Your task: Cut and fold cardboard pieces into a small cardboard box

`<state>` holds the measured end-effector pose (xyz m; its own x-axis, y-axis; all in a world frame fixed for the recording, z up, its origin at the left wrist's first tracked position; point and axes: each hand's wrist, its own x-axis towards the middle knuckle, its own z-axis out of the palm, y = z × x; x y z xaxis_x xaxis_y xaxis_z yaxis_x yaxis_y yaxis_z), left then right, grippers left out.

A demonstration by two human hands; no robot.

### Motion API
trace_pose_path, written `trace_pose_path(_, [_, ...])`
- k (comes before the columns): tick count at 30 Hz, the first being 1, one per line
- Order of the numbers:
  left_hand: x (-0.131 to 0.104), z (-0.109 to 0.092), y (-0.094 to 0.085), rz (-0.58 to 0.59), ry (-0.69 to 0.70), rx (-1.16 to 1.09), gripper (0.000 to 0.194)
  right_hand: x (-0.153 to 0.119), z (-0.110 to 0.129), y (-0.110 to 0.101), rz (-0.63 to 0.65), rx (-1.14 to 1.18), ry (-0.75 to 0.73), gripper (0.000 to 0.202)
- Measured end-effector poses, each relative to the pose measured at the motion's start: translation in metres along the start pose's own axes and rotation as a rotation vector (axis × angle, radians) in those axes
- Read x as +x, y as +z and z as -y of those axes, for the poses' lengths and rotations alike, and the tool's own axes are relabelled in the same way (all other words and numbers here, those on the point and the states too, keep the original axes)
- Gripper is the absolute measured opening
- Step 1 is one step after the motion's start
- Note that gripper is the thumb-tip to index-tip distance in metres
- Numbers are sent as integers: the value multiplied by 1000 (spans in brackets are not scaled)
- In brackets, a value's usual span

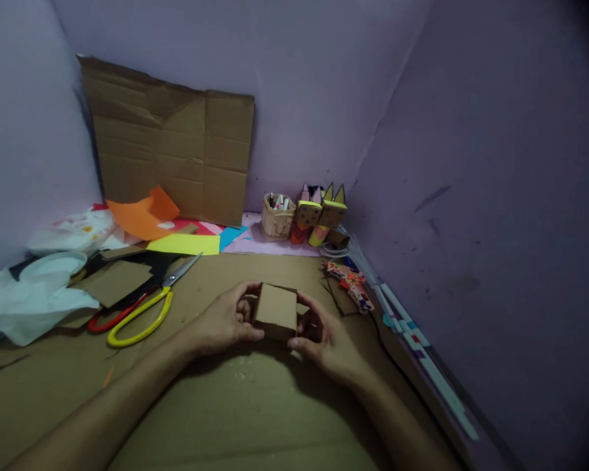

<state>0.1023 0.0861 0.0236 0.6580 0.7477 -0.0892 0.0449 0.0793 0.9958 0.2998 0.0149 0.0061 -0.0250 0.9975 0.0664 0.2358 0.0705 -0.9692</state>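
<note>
Between my two hands is a small cardboard box (277, 307), its flat top facing up. My left hand (233, 317) grips its left side, thumb at the front lower corner and fingers curled along the side. On the opposite side my right hand (324, 337) holds it in the same way, thumb near the front right corner. The underside of the box is hidden, so I cannot tell whether it touches the cardboard sheet (216, 412) below. Scissors (144, 314) with one red and one yellow handle lie open to the left of my left hand.
Paper sheets (186, 244), cardboard scraps (120, 282) and white plastic (29, 304) crowd the left. A large cardboard panel (171, 144) leans on the back wall. A pen holder (277, 219) and decorated figures (321, 219) stand behind; a patterned glue gun-like object (351, 282) and cord lie right.
</note>
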Motion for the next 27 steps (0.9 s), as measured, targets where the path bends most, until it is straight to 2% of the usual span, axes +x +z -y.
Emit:
trace_pose_path(6, [0,-5,6,-49,26,-10,81,8,2,-6,17,75,-23,73])
trace_pose_path(11, [2,1,2,-89,19,90,78,13,0,-9,42,137,32,74])
trace_pose_path(17, [-1,3,4,-117,-2,70,88,9,2,-7,-20,112,23,70])
trace_pose_path(22, [-3,2,4,-141,-27,214,80,6,1,-9,-59,32,17,64])
trace_pose_path(27, [-2,3,3,-158,-28,244,76,7,2,-7,-45,-14,-1,65])
